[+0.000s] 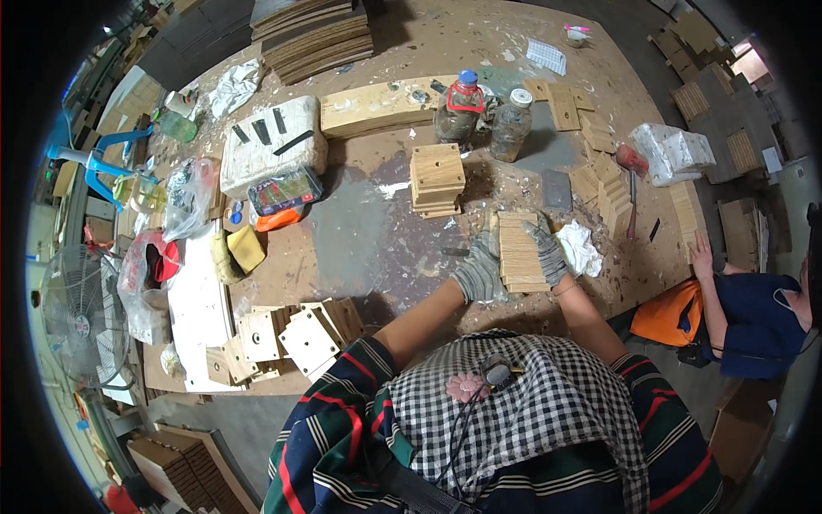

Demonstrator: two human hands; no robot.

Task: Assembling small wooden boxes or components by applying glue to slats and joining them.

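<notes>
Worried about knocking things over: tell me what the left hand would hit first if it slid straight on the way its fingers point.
Likely the stack of square wooden blocks beyond the left hand; the bench between looks bare, though depth is hard to judge.

Row of wooden slats lies on table between both hands; block stack at 10 o'clock, two bottles at 12, rag at 3.

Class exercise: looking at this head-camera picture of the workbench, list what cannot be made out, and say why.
- Head view: edges of the wooden pieces, covered by the gloved left hand and right hand.
- Contents of the two plastic bottles: too small, murky.
- Co-worker at the right: cut off by the fisheye rim.
</notes>
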